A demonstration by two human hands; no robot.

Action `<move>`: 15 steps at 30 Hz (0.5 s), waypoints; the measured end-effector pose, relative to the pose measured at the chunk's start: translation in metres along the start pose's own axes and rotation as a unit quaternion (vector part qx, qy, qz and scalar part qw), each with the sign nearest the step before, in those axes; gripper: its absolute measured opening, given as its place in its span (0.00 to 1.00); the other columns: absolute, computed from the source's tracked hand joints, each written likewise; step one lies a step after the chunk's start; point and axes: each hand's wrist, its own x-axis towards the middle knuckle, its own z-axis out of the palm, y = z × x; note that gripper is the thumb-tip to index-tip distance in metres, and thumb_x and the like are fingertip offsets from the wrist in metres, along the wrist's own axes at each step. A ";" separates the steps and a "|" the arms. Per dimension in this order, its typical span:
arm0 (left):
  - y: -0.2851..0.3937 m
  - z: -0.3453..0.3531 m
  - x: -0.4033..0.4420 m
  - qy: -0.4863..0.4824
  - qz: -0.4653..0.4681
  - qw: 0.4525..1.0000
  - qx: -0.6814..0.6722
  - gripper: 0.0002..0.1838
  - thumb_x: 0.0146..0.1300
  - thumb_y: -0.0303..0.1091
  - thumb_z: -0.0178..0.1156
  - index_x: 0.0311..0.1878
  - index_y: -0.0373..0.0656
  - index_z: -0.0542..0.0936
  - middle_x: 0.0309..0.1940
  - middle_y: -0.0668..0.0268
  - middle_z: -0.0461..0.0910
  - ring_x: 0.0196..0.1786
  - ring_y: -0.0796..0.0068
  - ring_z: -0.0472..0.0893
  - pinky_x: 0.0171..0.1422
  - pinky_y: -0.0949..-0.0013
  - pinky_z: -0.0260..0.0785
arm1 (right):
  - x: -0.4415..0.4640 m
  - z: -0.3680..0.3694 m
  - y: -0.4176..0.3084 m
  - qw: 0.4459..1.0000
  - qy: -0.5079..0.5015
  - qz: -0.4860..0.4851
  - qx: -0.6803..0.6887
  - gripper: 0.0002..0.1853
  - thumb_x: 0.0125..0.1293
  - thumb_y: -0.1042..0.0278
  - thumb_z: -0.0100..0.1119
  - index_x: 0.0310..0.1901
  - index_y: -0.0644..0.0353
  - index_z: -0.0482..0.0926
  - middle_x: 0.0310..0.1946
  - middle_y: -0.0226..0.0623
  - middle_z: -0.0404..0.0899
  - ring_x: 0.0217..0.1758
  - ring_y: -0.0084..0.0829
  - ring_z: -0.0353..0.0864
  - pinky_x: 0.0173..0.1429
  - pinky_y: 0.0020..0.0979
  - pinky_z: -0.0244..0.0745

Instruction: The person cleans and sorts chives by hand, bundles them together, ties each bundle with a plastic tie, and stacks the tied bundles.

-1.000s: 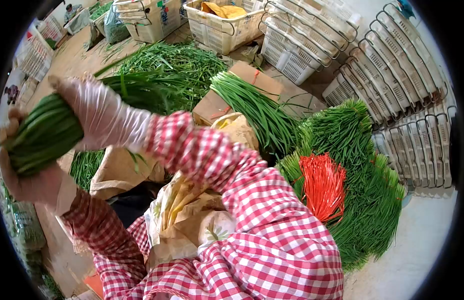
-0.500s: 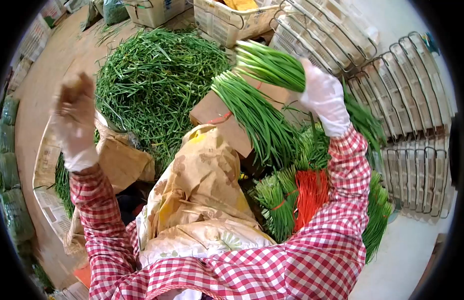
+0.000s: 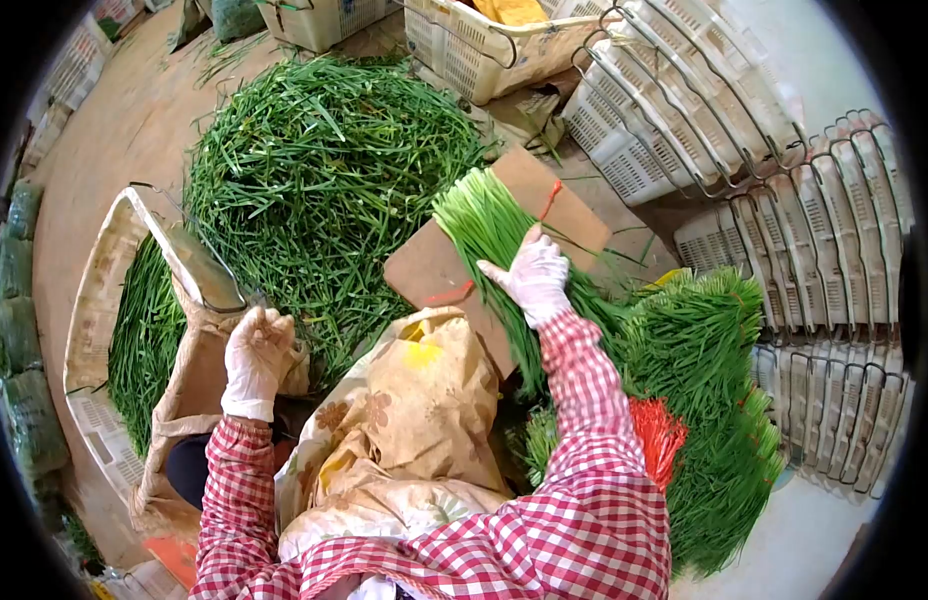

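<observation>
Under my right hand [image 3: 536, 280], in a thin white glove, lies a bunch of garlic chives [image 3: 481, 222] with its pale stem ends toward the upper left. My thumb and fingers close over the bunch on a brown board [image 3: 421, 266]. Two red ties, one on the left of the board and another red tie [image 3: 551, 200] on the right, show beside the bunch. My left hand [image 3: 256, 352], also gloved, is curled closed near the rim of a crate; what is inside its fingers, if anything, is hidden.
A large heap of loose chives [image 3: 314, 190] lies ahead. At left stands a crate [image 3: 96, 300] holding chives. Bundled chives [image 3: 699, 330] and red tie strips [image 3: 656, 440] are at right. Stacked white crates [image 3: 674, 100] with wire handles line the right side.
My right hand has lowered its bunch from the air onto the board. My left hand has moved down and right, its fingers now curled. My view has shifted slightly.
</observation>
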 end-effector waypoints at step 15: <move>-0.157 0.215 0.089 -0.435 0.567 0.461 0.526 0.15 0.53 0.32 0.61 0.44 0.40 0.77 0.45 0.60 0.78 0.56 0.59 0.74 0.64 0.56 0.63 | -0.011 0.033 0.003 0.986 0.080 0.007 0.147 0.50 0.48 0.34 0.59 0.62 0.69 0.55 0.47 0.44 0.69 0.50 0.40 0.70 0.49 0.43 0.69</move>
